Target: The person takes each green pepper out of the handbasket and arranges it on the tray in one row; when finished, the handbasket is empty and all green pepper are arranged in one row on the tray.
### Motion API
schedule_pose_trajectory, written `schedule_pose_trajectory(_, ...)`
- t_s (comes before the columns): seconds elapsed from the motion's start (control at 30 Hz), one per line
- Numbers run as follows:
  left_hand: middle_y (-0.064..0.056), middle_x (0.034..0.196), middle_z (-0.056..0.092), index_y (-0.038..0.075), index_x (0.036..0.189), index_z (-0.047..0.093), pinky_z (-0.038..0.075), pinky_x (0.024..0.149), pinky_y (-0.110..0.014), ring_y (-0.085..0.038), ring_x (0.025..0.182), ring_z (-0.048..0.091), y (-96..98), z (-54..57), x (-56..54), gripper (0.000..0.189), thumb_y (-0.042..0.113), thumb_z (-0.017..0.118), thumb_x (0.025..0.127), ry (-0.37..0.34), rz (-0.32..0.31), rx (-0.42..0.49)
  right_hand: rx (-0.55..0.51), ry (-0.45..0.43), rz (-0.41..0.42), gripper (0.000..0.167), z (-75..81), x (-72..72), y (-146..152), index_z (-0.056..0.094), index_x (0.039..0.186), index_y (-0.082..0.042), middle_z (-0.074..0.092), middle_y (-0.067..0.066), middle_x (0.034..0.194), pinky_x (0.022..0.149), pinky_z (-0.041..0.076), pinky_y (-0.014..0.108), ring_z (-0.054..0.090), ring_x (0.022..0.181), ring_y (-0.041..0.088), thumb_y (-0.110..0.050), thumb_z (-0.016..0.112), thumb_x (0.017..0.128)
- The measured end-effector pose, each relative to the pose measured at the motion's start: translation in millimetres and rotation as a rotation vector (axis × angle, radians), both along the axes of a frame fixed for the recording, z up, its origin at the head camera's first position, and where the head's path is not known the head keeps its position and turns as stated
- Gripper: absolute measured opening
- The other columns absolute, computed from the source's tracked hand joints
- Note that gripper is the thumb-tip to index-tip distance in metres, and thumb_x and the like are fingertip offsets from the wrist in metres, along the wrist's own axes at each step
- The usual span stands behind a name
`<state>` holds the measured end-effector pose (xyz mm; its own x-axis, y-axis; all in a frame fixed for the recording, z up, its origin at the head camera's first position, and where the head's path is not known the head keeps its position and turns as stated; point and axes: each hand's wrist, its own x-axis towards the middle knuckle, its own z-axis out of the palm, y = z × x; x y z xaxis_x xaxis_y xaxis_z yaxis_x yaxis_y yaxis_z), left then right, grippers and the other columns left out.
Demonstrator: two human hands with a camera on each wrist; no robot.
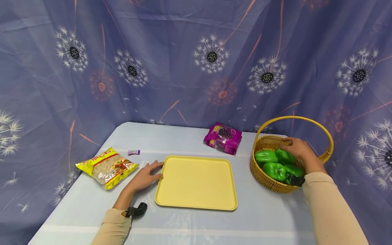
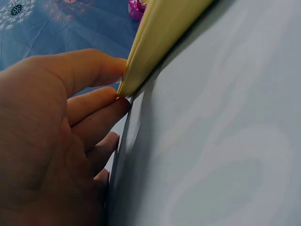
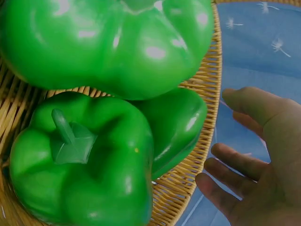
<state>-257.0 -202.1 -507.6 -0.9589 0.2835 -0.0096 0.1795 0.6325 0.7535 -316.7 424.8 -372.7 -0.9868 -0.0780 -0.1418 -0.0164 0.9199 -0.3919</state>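
A yellow rectangular tray (image 1: 196,183) lies on the table. My left hand (image 1: 147,177) is at its left side, the thumb and fingertips touching the rim (image 2: 136,70); the fingers are nearly straight. On the right stands a wicker basket (image 1: 269,185) with a tall arched handle, holding several green bell peppers (image 1: 274,171). My right hand (image 1: 298,149) reaches over the basket's right side, under the handle. In the right wrist view the right hand (image 3: 263,150) has relaxed, spread fingers with nothing in them, beside the peppers (image 3: 84,160) and the woven rim.
A yellow-and-clear food bag (image 1: 108,168) lies on the left of the white table (image 1: 196,228). Near it is a small purple packet (image 1: 133,152). A purple grape-picture package (image 1: 223,137) lies at the back, between tray and basket. A patterned blue curtain (image 1: 171,68) hangs behind.
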Motion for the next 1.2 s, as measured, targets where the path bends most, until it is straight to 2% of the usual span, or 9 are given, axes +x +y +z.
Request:
schedule_pose_trajectory(0.1, -0.019, 0.153, 0.027, 0.019, 0.143, 0.048, 0.009, 0.108, -0.067, -0.052, 0.138, 0.007, 1.5, -0.2, 1.1, 0.055, 0.032, 0.064, 0.092, 0.003, -0.001, 0.01, 0.018, -0.001, 0.018, 0.071, -3.9, -2.6, 1.3, 0.034, 0.146, 0.002, 0.034, 0.041, 0.136, 0.09, 0.034, 0.071, 0.033, 0.118, 0.061, -0.044, 0.054, 0.096)
schedule_pose_trajectory(0.23, -0.02, 0.152, 0.029, 0.017, 0.143, 0.049, 0.009, 0.109, -0.065, -0.051, 0.138, 0.009, 2.9, -0.6, 2.2, 0.054, 0.03, 0.064, 0.092, 0.025, -0.005, 0.028, 0.057, -0.011, 0.061, 0.068, -8.7, -4.6, 1.2, 0.04, 0.143, 0.001, 0.033, 0.04, 0.138, 0.09, 0.036, 0.07, 0.032, 0.119, 0.062, -0.042, 0.058, 0.094)
schedule_pose_trajectory(0.4, -0.02, 0.152, 0.029, 0.017, 0.143, 0.049, 0.009, 0.109, -0.064, -0.05, 0.139, 0.008, 3.2, -4.6, 2.8, 0.054, 0.03, 0.063, 0.093, 0.024, -0.004, 0.032, 0.079, -0.04, 0.101, 0.055, -16.1, -3.9, 2.8, 0.053, 0.133, 0.001, 0.042, 0.038, 0.131, 0.081, 0.046, 0.06, 0.042, 0.112, 0.057, -0.032, 0.064, 0.091)
schedule_pose_trajectory(0.47, -0.019, 0.152, 0.029, 0.017, 0.143, 0.049, 0.009, 0.109, -0.064, -0.05, 0.139, 0.008, 2.9, -5.2, 2.6, 0.053, 0.03, 0.063, 0.093, 0.021, 0.002, 0.025, 0.059, -0.047, 0.091, 0.051, -19.9, -4.0, 5.1, 0.056, 0.13, 0.001, 0.044, 0.037, 0.129, 0.074, 0.05, 0.051, 0.046, 0.106, 0.052, -0.028, 0.066, 0.089)
schedule_pose_trajectory(0.57, -0.018, 0.153, 0.029, 0.019, 0.143, 0.048, 0.009, 0.109, -0.065, -0.049, 0.139, 0.008, 2.9, -3.9, 1.9, 0.053, 0.03, 0.063, 0.093, 0.009, 0.014, 0.014, 0.042, -0.029, 0.082, 0.047, -20.6, -3.1, 6.1, 0.059, 0.125, 0.0, 0.047, 0.035, 0.124, 0.068, 0.05, 0.045, 0.052, 0.098, 0.044, -0.025, 0.068, 0.087)
schedule_pose_trajectory(0.8, -0.018, 0.153, 0.028, 0.019, 0.143, 0.048, 0.009, 0.109, -0.065, -0.05, 0.139, 0.008, 1.7, -3.2, 1.2, 0.054, 0.031, 0.063, 0.093, 0.009, 0.027, 0.008, 0.014, 0.06, 0.056, 0.049, -17.2, -2.7, 9.4, 0.058, 0.124, 0.0, 0.05, 0.035, 0.124, 0.08, 0.045, 0.059, 0.047, 0.107, 0.053, -0.03, 0.07, 0.087)
schedule_pose_trajectory(0.97, -0.02, 0.152, 0.029, 0.018, 0.143, 0.049, 0.01, 0.108, -0.065, -0.051, 0.138, 0.009, 1.9, -4.9, 1.0, 0.053, 0.031, 0.063, 0.093, 0.023, 0.027, 0.01, -0.051, 0.065, 0.039, 0.053, -12.3, 2.4, 11.3, 0.054, 0.125, 0.002, 0.048, 0.036, 0.124, 0.08, 0.045, 0.06, 0.046, 0.108, 0.053, -0.034, 0.068, 0.089)
schedule_pose_trajectory(1.2, -0.02, 0.152, 0.029, 0.017, 0.142, 0.049, 0.01, 0.108, -0.066, -0.052, 0.138, 0.009, 3.0, -5.5, -0.3, 0.053, 0.031, 0.063, 0.093, 0.027, 0.029, 0.008, -0.177, 0.095, -0.029, 0.063, -2.7, 13.8, 9.3, 0.046, 0.132, 0.0, 0.039, 0.032, 0.133, 0.084, 0.044, 0.06, 0.04, 0.117, 0.051, -0.045, 0.062, 0.091)
